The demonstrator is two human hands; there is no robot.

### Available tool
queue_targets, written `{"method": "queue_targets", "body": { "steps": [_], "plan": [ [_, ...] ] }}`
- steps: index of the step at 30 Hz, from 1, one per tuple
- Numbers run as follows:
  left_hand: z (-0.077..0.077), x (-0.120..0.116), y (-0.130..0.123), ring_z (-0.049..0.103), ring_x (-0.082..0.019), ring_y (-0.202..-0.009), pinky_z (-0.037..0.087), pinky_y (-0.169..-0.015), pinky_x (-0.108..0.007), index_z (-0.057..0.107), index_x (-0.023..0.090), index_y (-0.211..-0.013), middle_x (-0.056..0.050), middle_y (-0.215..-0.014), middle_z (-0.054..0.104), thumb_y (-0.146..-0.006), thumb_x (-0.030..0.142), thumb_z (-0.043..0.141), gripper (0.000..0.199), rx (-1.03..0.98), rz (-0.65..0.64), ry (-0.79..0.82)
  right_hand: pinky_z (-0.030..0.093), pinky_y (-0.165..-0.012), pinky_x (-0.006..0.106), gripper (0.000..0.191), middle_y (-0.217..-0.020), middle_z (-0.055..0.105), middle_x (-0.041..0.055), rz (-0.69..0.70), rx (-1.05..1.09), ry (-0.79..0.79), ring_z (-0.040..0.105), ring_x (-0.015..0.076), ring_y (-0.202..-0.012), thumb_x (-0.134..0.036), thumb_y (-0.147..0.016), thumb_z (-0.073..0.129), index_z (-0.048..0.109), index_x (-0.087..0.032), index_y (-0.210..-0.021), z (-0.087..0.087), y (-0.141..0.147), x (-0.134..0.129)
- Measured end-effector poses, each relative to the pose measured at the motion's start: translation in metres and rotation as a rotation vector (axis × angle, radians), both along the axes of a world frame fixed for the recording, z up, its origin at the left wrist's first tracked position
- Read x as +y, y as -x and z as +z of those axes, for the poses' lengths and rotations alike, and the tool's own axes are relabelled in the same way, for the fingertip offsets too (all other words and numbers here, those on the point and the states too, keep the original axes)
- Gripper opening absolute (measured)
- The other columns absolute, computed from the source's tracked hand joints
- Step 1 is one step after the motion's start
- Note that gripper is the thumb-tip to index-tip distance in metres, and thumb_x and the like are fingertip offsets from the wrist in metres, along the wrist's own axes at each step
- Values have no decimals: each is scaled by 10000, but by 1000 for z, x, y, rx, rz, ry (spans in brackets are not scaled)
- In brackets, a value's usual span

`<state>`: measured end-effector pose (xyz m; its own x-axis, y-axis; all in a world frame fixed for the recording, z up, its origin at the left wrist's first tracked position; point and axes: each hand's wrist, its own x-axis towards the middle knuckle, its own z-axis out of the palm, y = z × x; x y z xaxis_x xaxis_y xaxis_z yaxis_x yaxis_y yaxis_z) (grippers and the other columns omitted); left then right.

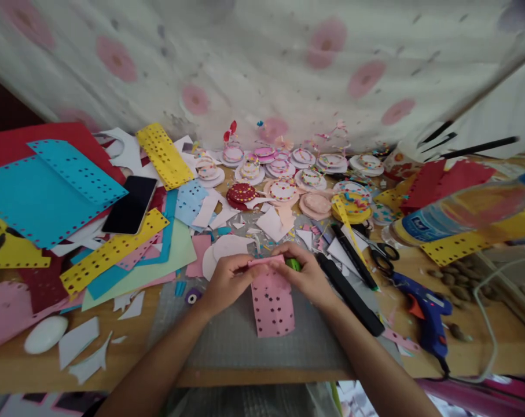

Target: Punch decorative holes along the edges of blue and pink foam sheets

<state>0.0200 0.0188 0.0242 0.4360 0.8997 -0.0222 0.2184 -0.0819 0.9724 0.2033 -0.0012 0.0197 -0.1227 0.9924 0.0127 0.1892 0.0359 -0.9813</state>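
Observation:
A pink strip of paper (274,307) punched with rows of small holes hangs between my hands over the grey mat (210,341). My left hand (231,278) pinches its upper left corner, thumb in front. At the upper right corner, my right hand (303,275) grips it the same way. The top edge looks folded over between the fingertips. A bright green object (293,264) shows beside my right fingers; its kind is partly hidden. White rounded paper pieces (227,248) lie just behind my left hand.
Several small layered paper hats (283,190) line the back. Left are coloured sheets, a phone (129,204) and a white oval object (46,335). Right are a black bar-shaped object (351,295), scissors (381,255), a blue glue gun (427,307) with a cord, and a bottle (466,208).

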Motion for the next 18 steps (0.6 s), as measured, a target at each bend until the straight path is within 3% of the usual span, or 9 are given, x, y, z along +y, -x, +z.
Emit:
{"method": "queue_targets", "body": {
  "steps": [3,8,18],
  "plan": [
    [0,-1,-1,345,-95,-530,269,-486,-215,454,163,-521,46,-522,349,-829,379,579,396,-13,-16,1,366,-567,252,294,-636,541,-7,-28,16,20,464,134,-607,-456,-799,617,582,-192,-673,0,-1,-1],
    [-1,-1,-2,523,-139,-670,407,-595,-224,653,153,-791,-11,-704,589,-806,334,621,184,-58,66,32,363,-564,254,270,-640,549,-5,-30,15,21,463,132,-610,-432,-796,629,596,-192,-676,-1,-1,0],
    [2,-1,-3,559,-148,-670,429,-608,-229,671,147,-748,-25,-692,632,-802,301,618,171,-57,78,-16,375,-578,253,240,-655,567,-9,23,21,59,479,131,-615,-409,-768,664,599,-190,-693,1,4,0]
  ]
}}
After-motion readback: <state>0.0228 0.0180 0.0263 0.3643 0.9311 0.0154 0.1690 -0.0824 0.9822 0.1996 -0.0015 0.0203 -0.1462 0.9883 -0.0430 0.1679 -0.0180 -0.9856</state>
